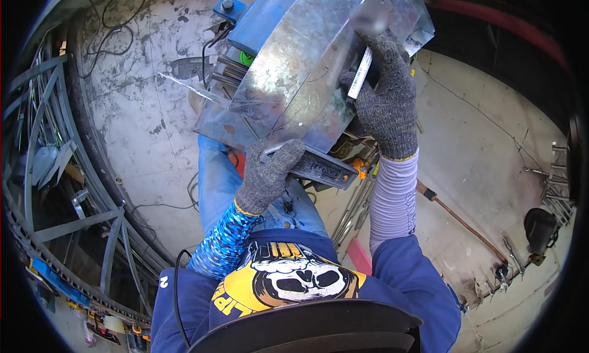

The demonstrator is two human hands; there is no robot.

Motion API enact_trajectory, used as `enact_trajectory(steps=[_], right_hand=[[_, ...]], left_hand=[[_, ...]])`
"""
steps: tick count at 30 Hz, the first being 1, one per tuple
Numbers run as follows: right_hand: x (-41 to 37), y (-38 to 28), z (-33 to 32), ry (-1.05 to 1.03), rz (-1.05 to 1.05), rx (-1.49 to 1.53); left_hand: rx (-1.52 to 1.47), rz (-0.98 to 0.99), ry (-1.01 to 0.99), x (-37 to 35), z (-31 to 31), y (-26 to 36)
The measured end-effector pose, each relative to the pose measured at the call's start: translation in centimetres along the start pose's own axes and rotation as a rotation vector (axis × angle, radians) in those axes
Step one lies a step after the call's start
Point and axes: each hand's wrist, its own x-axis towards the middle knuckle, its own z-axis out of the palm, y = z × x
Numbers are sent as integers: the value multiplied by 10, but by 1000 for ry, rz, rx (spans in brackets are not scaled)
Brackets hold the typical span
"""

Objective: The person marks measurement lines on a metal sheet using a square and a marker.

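Shiny bent sheet metal [294,77] lies across the upper middle, over a blue metal stand [261,28]. My left hand [270,175], in a grey knit glove, is closed on a black rectangular block [324,168] with raised lettering and a pale edge, just below the sheet's near edge. My right hand [389,101], also gloved, rests over the sheet's right side, its fingers closed around a pale strip with a barcode label [361,74]. A blurred patch hides the area beyond the right fingertips. What the strip belongs to I cannot make out.
Metal rods [228,71] lie beside the blue stand. Steel frames and bars [80,224] fill the left side. On the right floor are a copper-coloured rod [469,224], a dark mask-like object [540,230] and clamps [558,184]. A black cable [116,31] coils at upper left.
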Motion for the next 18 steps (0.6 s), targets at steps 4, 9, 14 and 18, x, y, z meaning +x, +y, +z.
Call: enact_trajectory(steps=[4,9,14,18], right_hand=[[-1,2,0,-7,8,6],[0,2,-1,-15,9,23],[1,2,-1,-9,5,48],[1,0,-1,-15,28,41]], left_hand=[[-8,29,6,1,1,-2],[-61,83,26,4,-2,-6],[3,78,-63,-4,-2,-8],[45,57,-82,-7,-2,-6]])
